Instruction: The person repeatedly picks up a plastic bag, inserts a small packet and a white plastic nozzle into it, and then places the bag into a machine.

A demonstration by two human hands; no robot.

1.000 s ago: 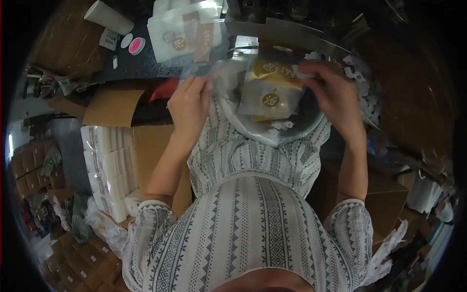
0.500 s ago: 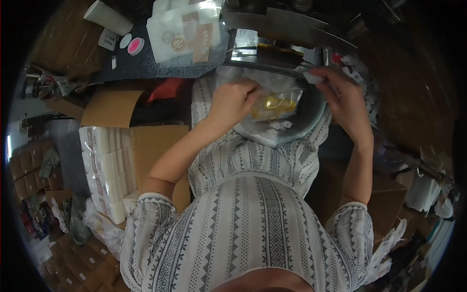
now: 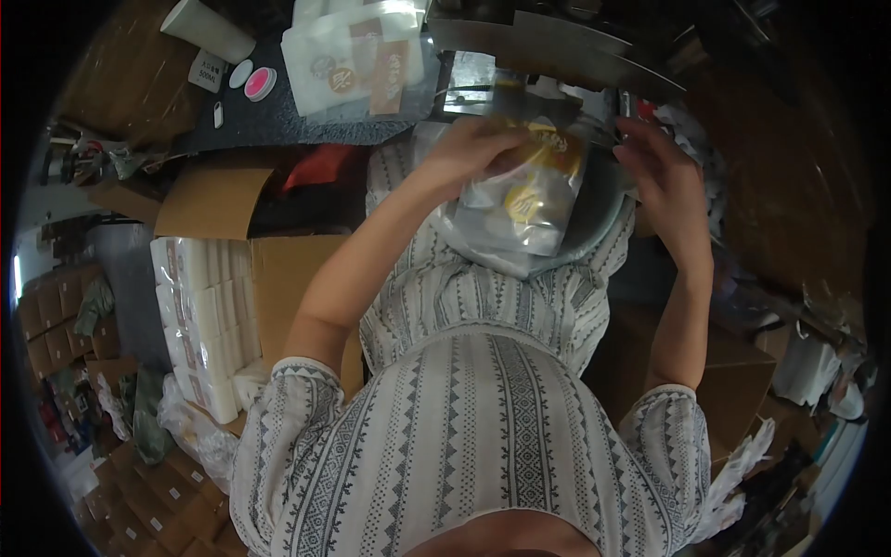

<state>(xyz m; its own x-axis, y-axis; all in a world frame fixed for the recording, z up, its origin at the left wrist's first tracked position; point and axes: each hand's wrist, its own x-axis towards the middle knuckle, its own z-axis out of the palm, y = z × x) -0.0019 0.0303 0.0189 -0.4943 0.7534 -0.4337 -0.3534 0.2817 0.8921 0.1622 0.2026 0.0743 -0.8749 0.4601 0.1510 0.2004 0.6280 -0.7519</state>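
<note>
Fingers (image 3: 506,141) of the left hand (image 3: 473,153) are curled tight over the top of a clear plastic bag of white packets with round yellow labels (image 3: 524,204), holding it up. The right hand (image 3: 664,181) is at the bag's upper right edge with its fingers (image 3: 636,139) loosely bent and narrow. Whether they pinch the film cannot be told.

Beneath the bag sits a grey metal bowl lined with clear plastic (image 3: 603,227), resting against the person's striped white-and-grey garment (image 3: 483,306). The bag hides much of the bowl. Beyond the hands is a dark counter (image 3: 278,125) carrying a stack of flat white pouches with brown labels (image 3: 357,56), a round pink lid (image 3: 261,85) and a white paper cup lying on its side (image 3: 206,32). To the left are a brown cardboard box (image 3: 213,200) and wrapped packs of white paper rolls (image 3: 200,325).

The bag hangs from the left fingers, between the two hands, just above the bowl.
</note>
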